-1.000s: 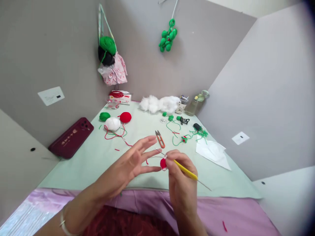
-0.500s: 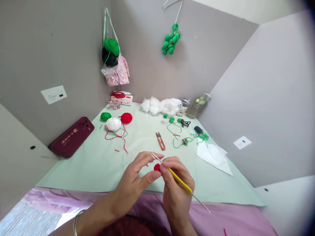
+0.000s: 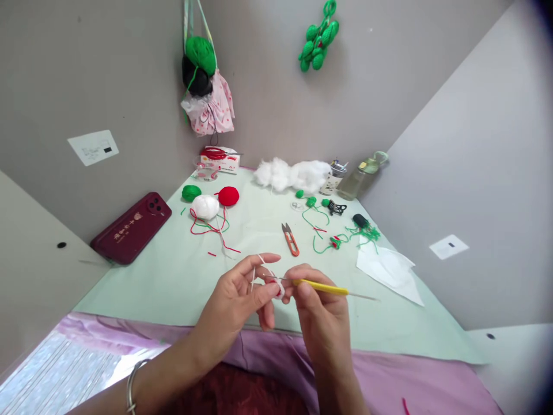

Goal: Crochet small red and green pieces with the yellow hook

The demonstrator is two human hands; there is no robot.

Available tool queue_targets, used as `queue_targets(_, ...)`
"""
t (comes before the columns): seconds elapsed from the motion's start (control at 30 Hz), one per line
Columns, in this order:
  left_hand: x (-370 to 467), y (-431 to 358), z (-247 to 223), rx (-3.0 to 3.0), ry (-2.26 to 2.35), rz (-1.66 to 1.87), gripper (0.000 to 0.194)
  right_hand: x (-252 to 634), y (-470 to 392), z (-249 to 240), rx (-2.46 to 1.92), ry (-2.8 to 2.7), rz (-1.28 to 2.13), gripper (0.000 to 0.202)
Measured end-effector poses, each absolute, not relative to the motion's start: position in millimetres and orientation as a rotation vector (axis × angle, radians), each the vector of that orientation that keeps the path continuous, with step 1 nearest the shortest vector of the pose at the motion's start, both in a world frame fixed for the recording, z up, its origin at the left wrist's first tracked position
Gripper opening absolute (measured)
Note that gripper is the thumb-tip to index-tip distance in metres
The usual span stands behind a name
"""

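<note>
My left hand (image 3: 239, 294) pinches a small red and white crochet piece (image 3: 280, 288) between thumb and fingers. White yarn (image 3: 254, 276) loops over its raised index finger. In my right hand (image 3: 319, 305) is a crochet hook (image 3: 324, 286) with a yellow handle, held nearly level. The hook's thin metal tip points left, at the crochet piece and the white yarn. Fingers partly hide the piece, so its stitches cannot be made out. Beyond the hands lie orange-handled thread snips (image 3: 291, 240), touched by neither hand.
White (image 3: 205, 207), red (image 3: 228, 196) and green (image 3: 191, 193) yarn balls sit at back left, near a maroon phone (image 3: 132, 229). White stuffing (image 3: 291, 174), a bottle (image 3: 363, 176) and green crochet pieces (image 3: 311, 202) are farther back. White cloth (image 3: 389, 268) lies right.
The hook has swung from a steep slant to nearly level. White yarn now shows around my left index finger, and the crochet piece shows its white edge. The whole view has shifted slightly.
</note>
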State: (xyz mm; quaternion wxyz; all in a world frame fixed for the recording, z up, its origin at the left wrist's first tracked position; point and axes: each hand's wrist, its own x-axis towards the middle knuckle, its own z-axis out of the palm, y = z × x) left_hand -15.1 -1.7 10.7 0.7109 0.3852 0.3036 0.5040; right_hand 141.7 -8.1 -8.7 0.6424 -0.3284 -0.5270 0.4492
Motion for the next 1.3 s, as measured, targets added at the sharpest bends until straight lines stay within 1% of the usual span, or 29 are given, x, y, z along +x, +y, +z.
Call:
queue_targets(0.13, -16.9, -1.7, 11.5, 0.898, 0.681, 1.132, 0.029, 140.1, -11.8, -7.0, -0.827, -1.382, 0.736, 0.020)
queue_targets(0.2, -18.0, -1.4, 11.4, 0.882, 0.677, 1.102, 0.029, 138.7, -13.1, -6.9, -0.839, -1.431, 0.649, 0.023)
queue_targets(0.27, -19.0, -1.2, 11.4, 0.850, 0.679, 1.074, 0.031, 138.2, -12.7, -7.7, -0.819, -1.404, 0.678, 0.022)
queue_targets(0.4, -20.5, -1.8, 12.8, 0.809, 0.683, 1.038, 0.032, 138.1, -7.2, -7.5, -0.747, -1.207, 0.890, 0.015)
queue_targets(0.53, -22.0, -3.4, 13.4, 0.811, 0.696, 1.042, 0.029, 137.5, -3.9, -2.5, -0.696, -1.093, 1.018, 0.021)
queue_targets(0.67, -23.4, -3.9, 10.0, 0.857, 0.743, 1.081, 0.027, 140.0, -9.4, -0.7, -0.702, -1.160, 0.995, 0.024)
queue_targets(0.77, -24.0, -3.5, 7.6, 0.916, 0.776, 1.126, 0.026, 142.4, -16.7, -4.3, -0.770, -1.275, 0.858, 0.025)
queue_targets(0.93, -24.6, -3.8, 6.9, 1.073, 0.864, 1.228, 0.021, 142.5, -22.7, -9.1, -0.817, -1.578, 0.476, 0.027)
queue_targets(1.1, -24.4, -5.8, 6.1, 1.099, 0.915, 1.304, 0.019, 140.6, -22.1, -8.9, -0.804, -1.737, 0.253, 0.032)
queue_targets(1.23, -22.6, -6.7, 7.6, 0.990, 0.847, 1.260, 0.030, 136.7, -25.4, -19.1, -0.937, -1.805, -0.001, 0.043)
queue_targets(1.3, -21.5, -6.6, 9.9, 0.893, 0.787, 1.204, 0.037, 133.9, -26.7, -24.2, -0.994, -1.737, -0.039, 0.046)
